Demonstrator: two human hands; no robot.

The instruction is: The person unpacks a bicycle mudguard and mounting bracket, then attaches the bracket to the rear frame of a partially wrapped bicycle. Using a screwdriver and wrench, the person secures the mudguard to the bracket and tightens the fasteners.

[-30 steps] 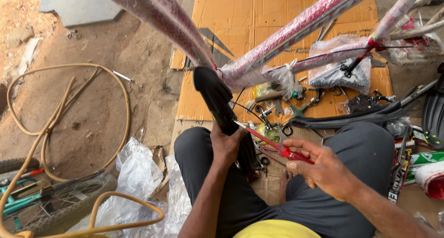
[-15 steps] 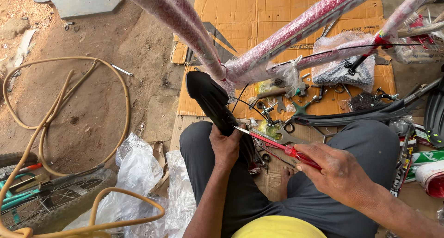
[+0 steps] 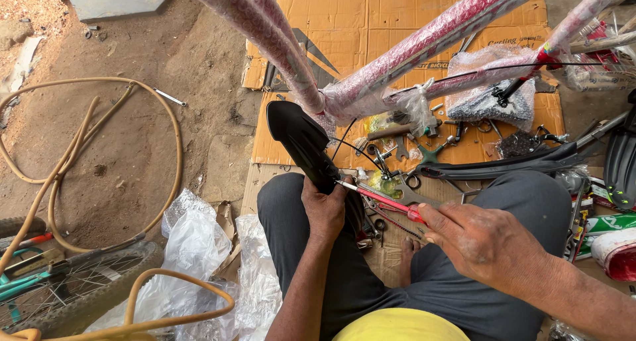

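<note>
Gripping the black mudguard [image 3: 301,142] in my left hand [image 3: 322,208], I aim the right hand's [image 3: 487,243] clenched red-handled screwdriver [image 3: 381,200] leftward at it.

left hand [image 3: 323,208] gripping a black mudguard [image 3: 301,142], right hand [image 3: 487,245] poking a red-handled screwdriver [image 3: 381,200] at it under the wrapped bike frame [image 3: 371,69]
</note>
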